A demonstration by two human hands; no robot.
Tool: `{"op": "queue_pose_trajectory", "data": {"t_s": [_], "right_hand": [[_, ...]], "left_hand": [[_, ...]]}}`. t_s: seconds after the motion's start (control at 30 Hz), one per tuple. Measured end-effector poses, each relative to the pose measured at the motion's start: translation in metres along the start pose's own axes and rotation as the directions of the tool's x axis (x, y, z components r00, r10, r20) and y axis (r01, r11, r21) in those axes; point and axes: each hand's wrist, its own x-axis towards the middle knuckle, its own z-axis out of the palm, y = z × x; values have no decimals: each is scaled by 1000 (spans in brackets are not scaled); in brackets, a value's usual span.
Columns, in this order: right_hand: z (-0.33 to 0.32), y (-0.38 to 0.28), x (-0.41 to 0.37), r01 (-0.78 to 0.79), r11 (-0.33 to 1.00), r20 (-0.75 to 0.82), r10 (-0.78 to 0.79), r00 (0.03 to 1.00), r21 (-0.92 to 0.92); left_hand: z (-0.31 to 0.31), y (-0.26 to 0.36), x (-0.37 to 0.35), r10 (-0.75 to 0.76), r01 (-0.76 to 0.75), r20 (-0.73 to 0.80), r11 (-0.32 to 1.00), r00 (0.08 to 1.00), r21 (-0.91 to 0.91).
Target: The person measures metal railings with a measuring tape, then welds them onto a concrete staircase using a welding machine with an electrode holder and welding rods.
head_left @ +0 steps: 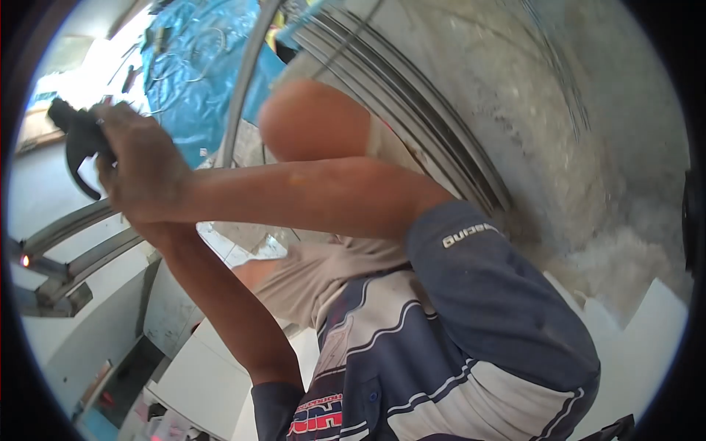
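Observation:
My right hand is wrapped round a black tool with a curved, guard-like part, at the left of the view. My left forearm rises from below and passes under my right wrist; the fingers of my left hand are hidden there. Just below the tool, a metal frame of grey bars runs in from the left edge. A small orange glow shows on the frame near its left end. The tool's far end is blurred against bright light.
A blue plastic sheet lies at the upper left, beside an upright metal bar. Long metal profiles run past my bent knee. White panels and small items stand at the lower left.

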Motion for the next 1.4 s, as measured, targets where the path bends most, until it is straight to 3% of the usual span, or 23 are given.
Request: {"op": "queue_pose_trajectory", "data": {"t_s": [0.2,0.27,0.37,0.4,0.43,0.47,0.5,0.53,0.57,0.6,0.67,0.7,0.77,0.87,0.9,0.97,1.0,1.07,1.2,1.27,1.3,1.37,1.4], "right_hand": [[-4,-4,-7,102,979,-96,-120,988,-179],[-37,-15,-3,341,890,112,-322,940,-302],[-103,-22,8,407,845,105,-396,912,-348],[-128,-14,14,454,765,27,-498,867,-456],[-162,-13,19,442,714,16,-517,856,-542],[-204,-8,29,501,541,135,-577,806,-675],[-233,-14,34,406,496,66,-569,820,-767],[-271,-7,43,393,255,153,-636,756,-883],[-293,-37,38,207,36,156,-535,830,-978],[-319,-43,41,156,46,122,-424,897,-987],[-360,-56,45,54,-114,94,-387,917,-992],[-380,-58,48,56,-123,101,-392,914,-991],[-422,-63,50,-132,-318,2,-388,922,-939],[-460,-86,57,-284,-322,-197,-277,940,-903],[-468,-92,61,-287,-326,-195,-286,938,-901],[-465,-108,71,-405,-409,-433,-27,901,-818],[-467,-110,71,-405,-408,-432,-29,901,-818],[-469,-109,78,-383,-395,-464,132,876,-835],[-483,-93,87,-316,-429,-415,158,896,-846],[-510,-83,93,-192,-493,-214,-12,977,-848],[-515,-88,96,-181,-400,-158,-90,983,-899],[-529,-89,102,-169,-283,-44,-400,915,-944],[-536,-86,112,-275,-277,-98,-519,849,-921]], "left_hand": [[34,-4,-7,-21,24,-29,996,999,85],[35,1,-11,-20,24,-39,994,999,110],[18,17,-15,9,8,-94,984,996,181],[5,21,-9,47,-34,-20,905,999,424],[8,23,-15,77,-55,-35,906,996,420],[10,25,-19,113,-79,-55,904,992,421],[8,27,-20,112,-82,-51,910,992,407],[4,30,-20,112,-84,-43,905,993,417],[0,33,-21,112,-86,-35,898,993,431],[-3,35,-21,116,-90,-36,902,993,423],[-7,35,-21,162,-130,-34,887,986,443],[-12,35,-19,162,-135,-24,889,986,438],[-33,37,-14,154,-132,-13,887,988,443],[-36,40,-15,120,-75,-71,889,990,452],[-33,39,-14,158,-95,-100,883,982,460],[-22,40,-19,197,-116,-129,876,972,468],[-16,40,-23,226,-148,-114,870,967,470],[-16,41,-21,261,-184,-103,863,960,470],[-33,32,-15,197,-148,-54,867,979,475],[-30,33,-21,184,-117,-93,868,979,482],[-29,34,-21,196,-120,-112,871,974,477],[-45,27,-14,206,-146,-88,882,975,449],[-34,31,-20,222,-150,-90,856,971,495]]}}
